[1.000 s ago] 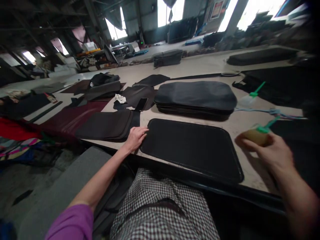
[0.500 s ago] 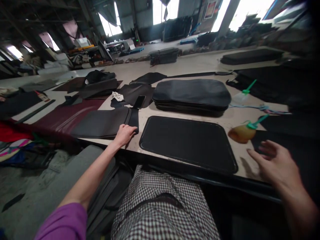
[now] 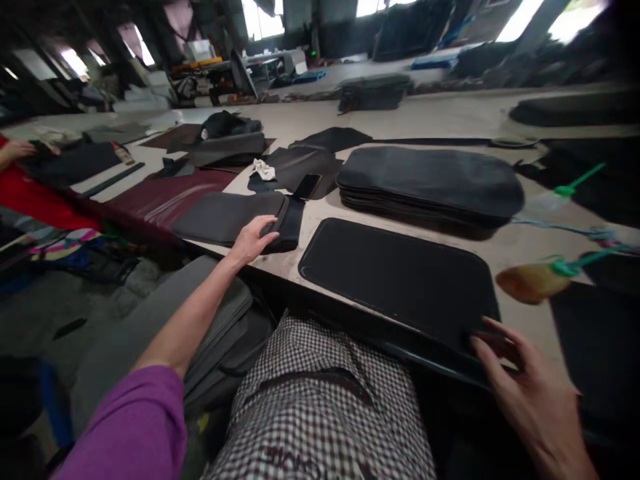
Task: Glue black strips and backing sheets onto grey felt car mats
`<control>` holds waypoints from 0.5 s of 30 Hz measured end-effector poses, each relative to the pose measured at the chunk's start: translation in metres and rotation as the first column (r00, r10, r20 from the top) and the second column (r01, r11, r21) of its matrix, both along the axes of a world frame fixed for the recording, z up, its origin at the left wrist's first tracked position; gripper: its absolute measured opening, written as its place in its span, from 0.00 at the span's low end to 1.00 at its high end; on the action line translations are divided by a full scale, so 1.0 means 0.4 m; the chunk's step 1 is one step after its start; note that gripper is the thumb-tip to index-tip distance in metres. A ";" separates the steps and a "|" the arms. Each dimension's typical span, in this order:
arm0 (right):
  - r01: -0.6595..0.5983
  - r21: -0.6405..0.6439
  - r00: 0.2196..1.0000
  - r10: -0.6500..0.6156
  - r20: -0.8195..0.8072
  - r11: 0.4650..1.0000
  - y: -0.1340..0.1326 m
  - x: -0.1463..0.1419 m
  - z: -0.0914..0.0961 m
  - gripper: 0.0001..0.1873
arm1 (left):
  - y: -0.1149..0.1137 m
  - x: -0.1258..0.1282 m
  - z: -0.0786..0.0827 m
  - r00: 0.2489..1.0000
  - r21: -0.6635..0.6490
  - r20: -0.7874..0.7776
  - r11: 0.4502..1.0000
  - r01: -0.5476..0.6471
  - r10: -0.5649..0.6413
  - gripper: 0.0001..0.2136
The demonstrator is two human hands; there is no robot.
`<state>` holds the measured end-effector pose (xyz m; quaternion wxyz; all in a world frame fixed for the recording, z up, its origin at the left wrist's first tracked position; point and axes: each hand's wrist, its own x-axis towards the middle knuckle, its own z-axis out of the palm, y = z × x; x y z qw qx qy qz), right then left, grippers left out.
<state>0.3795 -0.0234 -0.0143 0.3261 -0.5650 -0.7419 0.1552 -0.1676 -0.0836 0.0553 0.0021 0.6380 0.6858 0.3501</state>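
A black rounded panel [image 3: 395, 273] lies flat near the table's front edge. My right hand [image 3: 530, 373] is at its near right corner, fingers apart and curved; whether the fingertips touch the panel I cannot tell. At the left, my left hand [image 3: 253, 239] is over the right end of a small stack of dark grey sheets [image 3: 225, 217], thumb and fingers apart with nothing between them. Behind the panel stands a thick pile of rounded black pieces [image 3: 430, 180]. A squeeze bottle of amber liquid [image 3: 533, 281] with a green nozzle lies right of the panel.
A second green-nozzled bottle [image 3: 555, 199] lies farther back. A phone [image 3: 309, 187] and a crumpled white cloth [image 3: 264, 170] rest on dark pieces. Maroon sheeting [image 3: 165, 193] covers the table's left part. A person in a red sleeve [image 3: 35, 193] is at the far left.
My right hand has moved left to the panel's near right corner. My left hand has lifted slightly and its fingers have spread. The view has swung, and a co-worker's hand now shows.
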 end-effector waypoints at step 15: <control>-0.434 0.044 0.898 0.436 -0.056 0.900 -0.046 -0.225 0.038 0.20 | -0.580 -0.002 -0.316 0.940 -0.337 -0.199 0.881 -0.333 0.279 0.17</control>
